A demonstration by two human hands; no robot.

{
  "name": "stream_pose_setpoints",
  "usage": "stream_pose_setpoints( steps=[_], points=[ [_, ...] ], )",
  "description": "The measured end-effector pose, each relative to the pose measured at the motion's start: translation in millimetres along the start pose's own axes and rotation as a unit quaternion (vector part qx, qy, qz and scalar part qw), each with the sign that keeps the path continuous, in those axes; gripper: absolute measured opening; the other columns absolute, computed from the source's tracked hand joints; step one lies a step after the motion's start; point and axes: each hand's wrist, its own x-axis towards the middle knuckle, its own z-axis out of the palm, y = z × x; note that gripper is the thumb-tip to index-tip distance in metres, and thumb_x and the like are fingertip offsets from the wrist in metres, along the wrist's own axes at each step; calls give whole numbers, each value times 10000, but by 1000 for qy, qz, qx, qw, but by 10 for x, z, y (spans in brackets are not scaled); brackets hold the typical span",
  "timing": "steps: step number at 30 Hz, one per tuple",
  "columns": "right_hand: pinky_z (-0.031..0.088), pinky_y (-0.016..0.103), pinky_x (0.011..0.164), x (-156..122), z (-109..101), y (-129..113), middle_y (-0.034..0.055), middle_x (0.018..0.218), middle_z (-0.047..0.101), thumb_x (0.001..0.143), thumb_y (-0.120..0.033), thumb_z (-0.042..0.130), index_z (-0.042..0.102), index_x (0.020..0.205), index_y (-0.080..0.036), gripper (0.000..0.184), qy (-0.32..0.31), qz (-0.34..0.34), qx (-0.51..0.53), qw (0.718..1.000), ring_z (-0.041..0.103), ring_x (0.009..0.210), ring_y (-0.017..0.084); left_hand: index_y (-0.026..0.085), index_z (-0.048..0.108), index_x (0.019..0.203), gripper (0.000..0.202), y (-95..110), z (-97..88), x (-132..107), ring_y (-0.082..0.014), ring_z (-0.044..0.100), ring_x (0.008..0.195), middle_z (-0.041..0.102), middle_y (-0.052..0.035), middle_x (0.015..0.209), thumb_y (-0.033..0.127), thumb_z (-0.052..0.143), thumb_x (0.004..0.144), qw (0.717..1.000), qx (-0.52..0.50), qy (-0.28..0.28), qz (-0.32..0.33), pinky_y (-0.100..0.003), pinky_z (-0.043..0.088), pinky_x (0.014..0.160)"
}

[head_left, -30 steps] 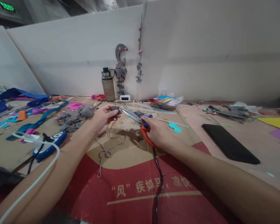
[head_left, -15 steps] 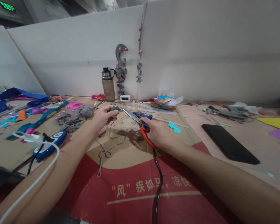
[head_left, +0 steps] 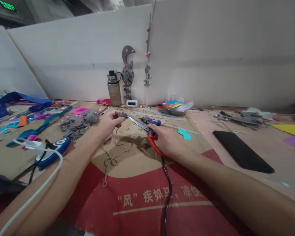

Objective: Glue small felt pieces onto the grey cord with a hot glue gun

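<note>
My left hand pinches a small grey felt piece between thumb and fingers. In my right hand are scissors with orange-red handles, their blades pointing left so the tips meet the edge of the grey piece. Whether the tips cut into it is too small to tell. Grey yarn hangs below my left hand and loops over the cardboard. Just behind the scissors lies a blue glue gun, its black cord running toward me beneath my right hand.
Left of my hands lie grey felt pieces with pink balls and a yarn ball. A bottle and small clock stand behind. A black phone lies right. A white cable crosses over my left forearm.
The grey piece in my left hand has turned slightly and come up against the scissor tips. The blades look a little more closed; my right hand has barely moved.
</note>
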Motion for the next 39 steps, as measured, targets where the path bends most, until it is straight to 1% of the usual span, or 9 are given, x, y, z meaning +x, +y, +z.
stream_pose_setpoints(
  steps=[3, 7, 12, 16, 22, 27, 30, 35, 39],
  points=[
    [399, 278, 608, -3, 2, 3, 67, 972, 703, 822, -291, 478, 522, 1243, -269, 423, 3, -1, -7, 1000, 650, 789, 225, 150, 595, 785, 223, 2, -5, -4, -55, 439, 507, 535, 29, 657, 214, 716, 609, 1000, 0, -4, -3, -194, 335, 470],
    [399, 274, 617, -3, 4, 5, 67, 996, 698, 826, -280, 476, 512, 1250, -268, 426, 4, 0, -6, 1000, 649, 810, 220, 158, 578, 752, 219, 15, -10, -10, -51, 431, 490, 507, 48, 628, 221, 723, 601, 999, -33, -8, -16, -197, 340, 468],
    [402, 266, 631, 1, -6, -1, 67, 1001, 697, 841, -292, 461, 514, 1240, -254, 404, 4, 7, 6, 1000, 644, 827, 210, 160, 589, 795, 251, 15, -16, -10, -55, 445, 481, 516, 51, 623, 216, 727, 593, 998, -52, -24, -28, -205, 348, 472],
    [404, 268, 640, 1, 4, 11, 67, 1019, 693, 833, -282, 471, 507, 1251, -259, 420, 0, 1, 3, 1000, 642, 835, 209, 162, 592, 791, 250, 8, -25, -9, -59, 452, 484, 521, 48, 630, 216, 727, 588, 998, -56, -28, -31, -209, 350, 473],
    [415, 281, 669, 2, 41, 36, 71, 1044, 674, 830, -292, 482, 494, 1267, -259, 439, -1, -8, 13, 1000, 631, 861, 219, 161, 600, 744, 165, 7, -34, -4, -57, 418, 486, 508, 43, 617, 201, 695, 616, 999, -34, -29, -15, -207, 327, 468],
    [427, 281, 706, 16, 47, 33, 76, 1066, 650, 841, -299, 472, 491, 1251, -262, 412, 6, -4, 32, 999, 616, 884, 210, 154, 606, 697, 115, 13, -45, 2, -59, 384, 493, 480, 38, 603, 193, 680, 618, 1000, -23, -16, 6, -211, 307, 469],
    [432, 285, 711, 21, 47, 31, 77, 1071, 647, 837, -293, 474, 486, 1260, -258, 424, 13, -3, 32, 999, 614, 891, 214, 160, 621, 707, 109, 0, -56, 11, -63, 374, 493, 486, 35, 607, 203, 671, 621, 1000, -10, -20, 12, -217, 298, 467],
    [426, 290, 664, 17, 24, 31, 68, 1038, 662, 829, -294, 484, 496, 1263, -270, 435, -10, -3, 17, 1000, 622, 852, 222, 162, 633, 725, 106, -26, -73, 25, -70, 372, 501, 492, 29, 618, 225, 657, 643, 999, 31, -26, 33, -226, 288, 473],
    [430, 293, 678, 14, 27, 52, 77, 1054, 662, 821, -267, 491, 496, 1271, -272, 449, -13, -9, 20, 1000, 623, 862, 220, 162, 627, 733, 110, -17, -78, 20, -71, 377, 502, 482, 32, 610, 229, 653, 649, 998, 53, -27, 30, -227, 282, 480]
  ],
)
